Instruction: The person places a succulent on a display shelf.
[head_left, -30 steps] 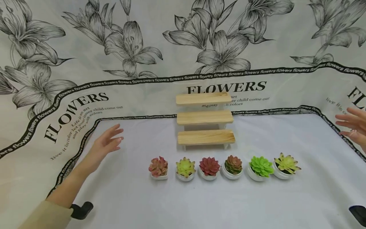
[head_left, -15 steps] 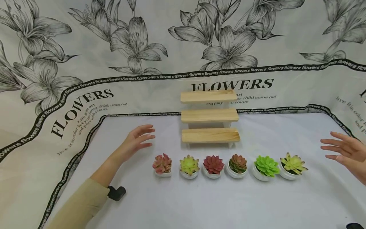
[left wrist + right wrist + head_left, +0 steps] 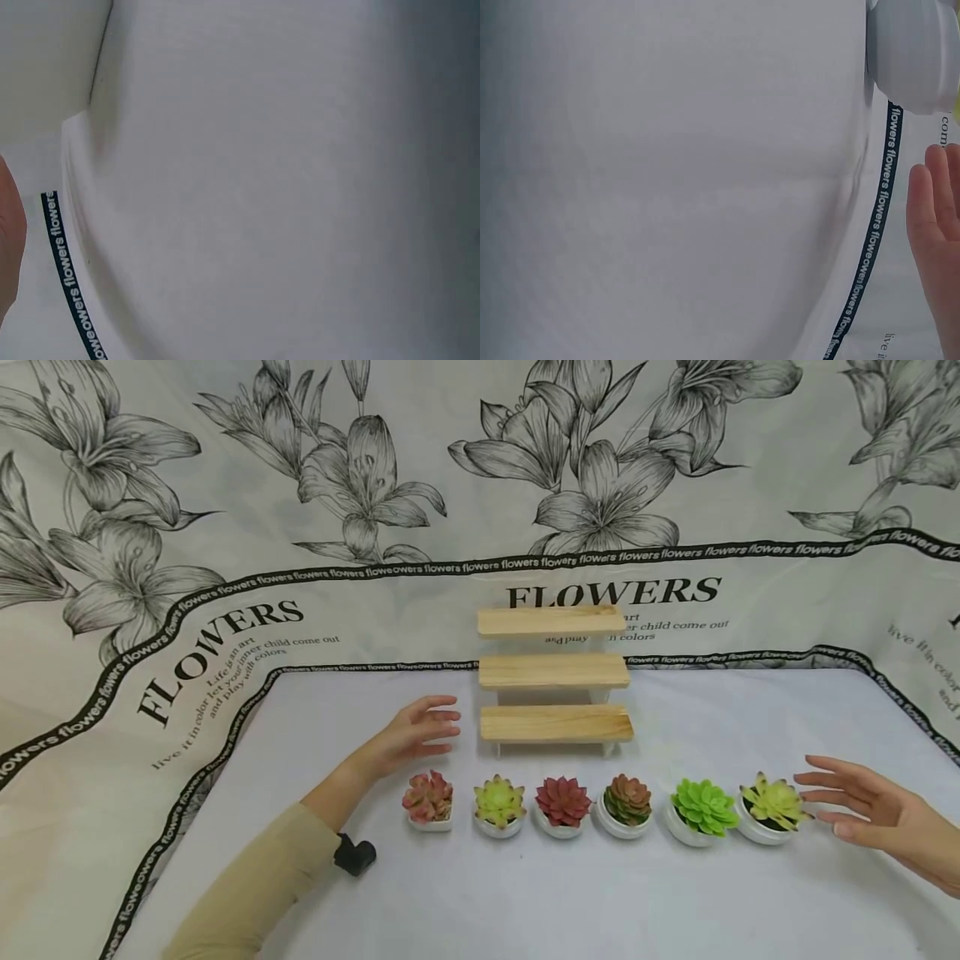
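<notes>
In the head view, the left hand (image 3: 408, 737) hovers left of the wooden three-step stand (image 3: 557, 723), above the reddish succulent in a white pot (image 3: 427, 798), fingers spread and holding nothing. The right hand (image 3: 877, 802) is by the yellow-green succulent (image 3: 774, 802) at the row's right end, its fingers extended and spread; whether they touch the leaves, I cannot tell. In the right wrist view, a white pot (image 3: 913, 56) stands beyond the fingers of the right hand (image 3: 937, 225). Only an edge of the left hand (image 3: 10, 240) shows in the left wrist view.
Between the end plants stand a yellow-green succulent (image 3: 499, 803), a dark red one (image 3: 562, 803), a reddish-green one (image 3: 627, 802) and a bright green one (image 3: 703, 808). A flower-printed cloth (image 3: 390, 610) hangs behind the white table surface (image 3: 525, 902).
Both hands have moved inward over the table, the left one rightward towards the stand, the right one leftward to the end plant. The plants and stand keep their arrangement; the view has shifted slightly.
</notes>
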The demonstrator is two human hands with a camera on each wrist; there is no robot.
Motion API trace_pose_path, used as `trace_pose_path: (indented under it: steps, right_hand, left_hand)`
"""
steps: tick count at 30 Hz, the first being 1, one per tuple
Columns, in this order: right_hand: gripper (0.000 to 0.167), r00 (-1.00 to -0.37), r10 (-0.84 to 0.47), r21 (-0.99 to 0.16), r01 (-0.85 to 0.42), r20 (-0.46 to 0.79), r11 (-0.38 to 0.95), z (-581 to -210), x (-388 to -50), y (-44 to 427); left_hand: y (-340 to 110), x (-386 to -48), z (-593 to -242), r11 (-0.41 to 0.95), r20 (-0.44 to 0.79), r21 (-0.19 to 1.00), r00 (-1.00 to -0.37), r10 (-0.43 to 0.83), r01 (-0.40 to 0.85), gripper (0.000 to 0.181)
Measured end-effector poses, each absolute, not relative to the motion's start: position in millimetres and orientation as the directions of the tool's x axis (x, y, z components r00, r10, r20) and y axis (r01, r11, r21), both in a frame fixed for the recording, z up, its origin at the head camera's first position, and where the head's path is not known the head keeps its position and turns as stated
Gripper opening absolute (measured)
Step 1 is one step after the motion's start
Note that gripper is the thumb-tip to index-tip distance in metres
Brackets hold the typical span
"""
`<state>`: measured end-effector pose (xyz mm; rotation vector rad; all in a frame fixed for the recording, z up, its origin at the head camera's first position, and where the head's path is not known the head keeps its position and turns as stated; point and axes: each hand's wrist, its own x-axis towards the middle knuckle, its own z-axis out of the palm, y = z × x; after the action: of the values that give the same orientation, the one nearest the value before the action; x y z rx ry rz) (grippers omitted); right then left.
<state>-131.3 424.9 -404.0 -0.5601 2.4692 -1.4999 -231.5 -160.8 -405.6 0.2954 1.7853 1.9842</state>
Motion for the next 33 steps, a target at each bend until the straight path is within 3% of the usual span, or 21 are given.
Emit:
trace_pose_path:
  steps: [4,11,25,33]
  right_hand:
    - [0.072,-0.888,-0.459,-0.908,-0.181,-0.014,0.377,-411,-129,426]
    - [0.07,-0.911,-0.382,-0.882,-0.045,-0.156,0.468,-411,-131,424]
    - [0.08,-0.918,-0.363,-0.864,-0.049,-0.159,0.501,-413,-132,410]
    - [0.081,-0.93,-0.305,-0.808,-0.015,-0.206,0.589,-413,-140,403]
  left_hand:
    - [-153,-238,-410,-0.045,-0.149,0.98,-0.865,0.48,-0.194,0.058]
    - [-144,-248,-412,-0.028,-0.172,0.976,-0.841,0.512,-0.216,0.058]
    - [-129,-258,-409,0.009,-0.195,0.975,-0.839,0.508,-0.221,0.055]
    - [-124,-261,-409,0.009,-0.209,0.971,-0.824,0.527,-0.24,0.053]
